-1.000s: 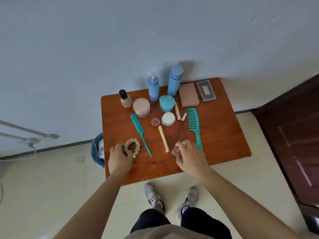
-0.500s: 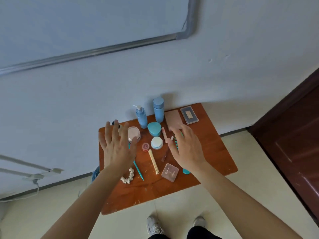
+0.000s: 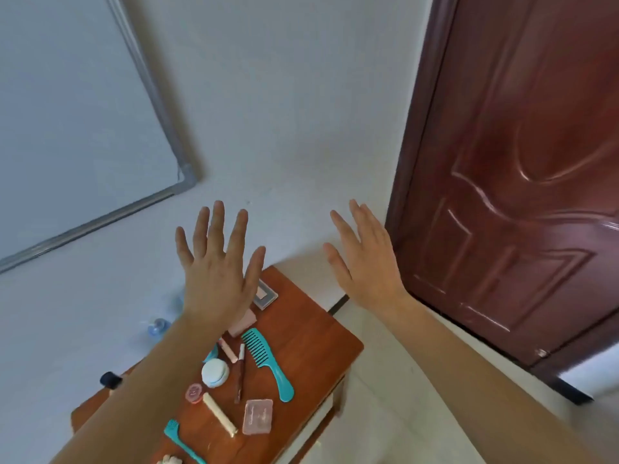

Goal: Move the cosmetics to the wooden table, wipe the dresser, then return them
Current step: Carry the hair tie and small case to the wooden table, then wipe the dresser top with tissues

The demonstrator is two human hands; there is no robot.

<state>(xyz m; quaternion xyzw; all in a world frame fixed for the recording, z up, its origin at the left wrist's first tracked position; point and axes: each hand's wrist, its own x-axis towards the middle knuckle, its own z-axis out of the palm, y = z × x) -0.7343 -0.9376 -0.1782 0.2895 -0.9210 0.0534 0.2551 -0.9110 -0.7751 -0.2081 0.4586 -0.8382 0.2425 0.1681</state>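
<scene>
Hovering high, the left hand and right hand spread their fingers, each grip apart and holding nothing. The cosmetics lie on the wooden counter: teal comb, white jar, pink compact. The move looks done; wiping and return seem left, with the dresser out of view. A dark door stands right and a whiteboard left, and the left forearm hides some items.

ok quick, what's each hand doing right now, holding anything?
Left hand: open, fingers spread, holding nothing.
Right hand: open, fingers straight, holding nothing.
</scene>
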